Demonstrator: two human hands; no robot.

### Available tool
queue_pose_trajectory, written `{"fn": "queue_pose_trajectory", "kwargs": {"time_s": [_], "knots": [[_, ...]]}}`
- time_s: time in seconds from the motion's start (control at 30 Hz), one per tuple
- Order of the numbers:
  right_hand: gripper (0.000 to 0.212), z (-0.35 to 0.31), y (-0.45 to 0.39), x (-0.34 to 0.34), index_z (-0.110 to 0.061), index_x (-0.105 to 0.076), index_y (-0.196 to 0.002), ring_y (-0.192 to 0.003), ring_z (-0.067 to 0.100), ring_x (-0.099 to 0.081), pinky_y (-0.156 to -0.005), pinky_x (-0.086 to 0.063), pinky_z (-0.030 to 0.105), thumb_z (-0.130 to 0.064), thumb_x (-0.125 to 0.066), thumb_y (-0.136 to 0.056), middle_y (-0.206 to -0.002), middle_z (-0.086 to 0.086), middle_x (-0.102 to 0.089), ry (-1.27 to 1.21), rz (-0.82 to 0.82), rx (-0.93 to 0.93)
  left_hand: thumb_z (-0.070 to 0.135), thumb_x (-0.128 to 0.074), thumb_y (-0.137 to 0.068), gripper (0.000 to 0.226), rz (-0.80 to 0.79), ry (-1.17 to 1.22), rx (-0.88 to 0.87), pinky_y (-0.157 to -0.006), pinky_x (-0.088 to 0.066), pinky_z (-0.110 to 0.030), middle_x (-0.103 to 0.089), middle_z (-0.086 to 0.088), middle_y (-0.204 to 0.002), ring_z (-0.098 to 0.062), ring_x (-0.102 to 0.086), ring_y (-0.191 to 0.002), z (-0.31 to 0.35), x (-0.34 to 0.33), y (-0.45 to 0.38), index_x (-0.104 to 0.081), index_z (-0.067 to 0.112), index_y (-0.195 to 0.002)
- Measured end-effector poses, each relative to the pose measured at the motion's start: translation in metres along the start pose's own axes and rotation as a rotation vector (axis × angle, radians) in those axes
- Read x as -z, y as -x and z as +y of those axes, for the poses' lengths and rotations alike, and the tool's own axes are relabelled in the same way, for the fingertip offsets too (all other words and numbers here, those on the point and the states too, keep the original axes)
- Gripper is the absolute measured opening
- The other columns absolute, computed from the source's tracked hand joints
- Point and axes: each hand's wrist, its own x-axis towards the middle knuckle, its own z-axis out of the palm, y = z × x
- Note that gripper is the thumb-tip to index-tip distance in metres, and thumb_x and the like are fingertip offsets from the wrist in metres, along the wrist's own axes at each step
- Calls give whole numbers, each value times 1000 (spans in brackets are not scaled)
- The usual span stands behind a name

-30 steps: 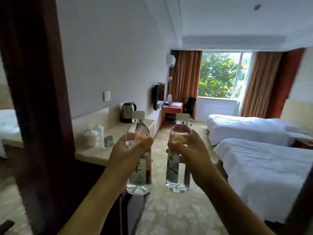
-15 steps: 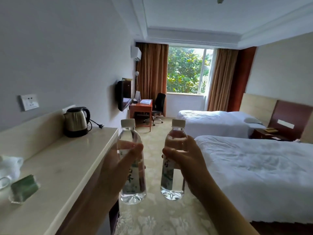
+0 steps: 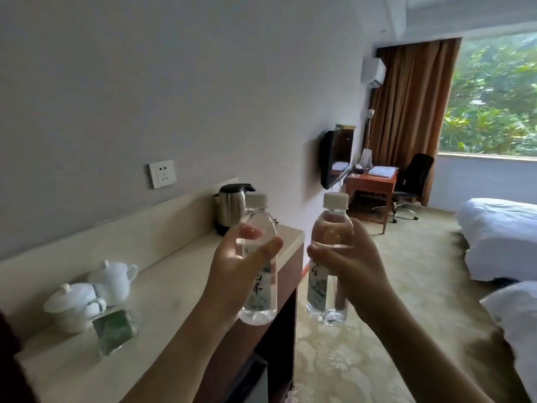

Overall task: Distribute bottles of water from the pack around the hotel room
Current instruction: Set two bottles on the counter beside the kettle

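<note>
I hold two clear water bottles with white caps upright in front of me. My left hand (image 3: 235, 274) grips the left bottle (image 3: 258, 298) around its middle, over the edge of the beige counter (image 3: 162, 301). My right hand (image 3: 351, 269) grips the right bottle (image 3: 329, 298) the same way, above the carpet. The two bottles are a short gap apart and level with each other. The water pack is out of view.
On the counter stand two white lidded cups (image 3: 87, 292), a green packet in a glass dish (image 3: 114, 330) and a steel kettle (image 3: 231, 207). A wall TV (image 3: 334, 157), a desk (image 3: 372, 178) with an office chair (image 3: 409, 181) and white beds (image 3: 499, 234) lie farther in.
The view has swung left toward the counter and wall. Both hands keep their bottles, and the left bottle now hangs over the counter's edge near the kettle.
</note>
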Motion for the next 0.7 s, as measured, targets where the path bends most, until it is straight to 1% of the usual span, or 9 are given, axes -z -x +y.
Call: {"fn": "queue_pose_trajectory", "kwargs": {"time_s": [0.1,0.23,0.3,0.4,0.47,0.53,0.57,0.63,0.7], "knots": [[45,39,-44,-23,-12,-57,-111,-81,17,-74,-67,-62,33,4,-79,-75,-92,-2,-72,5,-80,10,40,-84,-69,48,125,-23,-14,-64,-58,-39,-70,-9,-85,-22,-71,-65,-25,19,-42,-60,21,-106],[48,95,-101,-62,-22,-54,-113,-81,13,-75,-65,-59,23,1,-77,-79,-96,0,-70,54,-190,6,44,-85,-63,53,267,-87,-18,-68,-61,-42,-71,-9,-90,-25,-72,-71,-66,46,-99,-57,26,-105],[49,126,-128,-80,-27,-52,-111,-82,14,-75,-66,-59,25,1,-78,-79,-95,5,-72,68,-252,-21,44,-84,-61,59,301,-126,-13,-69,-61,-40,-71,-6,-92,-21,-73,-72,-89,57,-125,-56,24,-109],[52,171,-162,-102,-35,-53,-109,-88,15,-73,-76,-61,32,-4,-79,-78,-97,3,-72,78,-333,-41,32,-84,-70,51,340,-183,13,-74,-59,-34,-70,3,-93,-10,-71,-78,-125,72,-156,-55,27,-112],[55,199,-182,-113,-39,-52,-111,-90,18,-72,-79,-61,34,-5,-80,-77,-95,0,-71,71,-370,-66,27,-85,-71,46,376,-216,26,-74,-58,-33,-70,6,-90,-9,-70,-80,-150,80,-170,-56,30,-107],[57,224,-198,-124,-40,-51,-112,-89,17,-71,-76,-60,30,-4,-80,-78,-95,-1,-69,61,-410,-94,25,-85,-72,44,422,-247,50,-74,-59,-35,-69,5,-92,-12,-70,-83,-172,87,-179,-56,29,-105],[58,234,-204,-129,-39,-50,-113,-90,17,-71,-78,-60,31,-5,-80,-77,-96,0,-68,62,-430,-105,25,-85,-72,44,443,-251,61,-75,-58,-33,-69,4,-94,-12,-69,-86,-181,90,-181,-56,29,-106],[60,258,-219,-140,-40,-50,-116,-92,20,-70,-85,-60,42,-8,-81,-76,-102,2,-66,46,-493,-128,21,-85,-73,47,506,-249,69,-75,-56,-25,-70,6,-98,-7,-69,-89,-197,95,-188,-57,29,-110],[62,281,-233,-149,-44,-51,-115,-94,24,-70,-87,-59,49,-11,-82,-73,-104,5,-65,7,-557,-148,17,-85,-72,52,563,-223,76,-70,-53,-17,-70,9,-97,-2,-68,-89,-210,98,-196,-56,25,-114]]}}
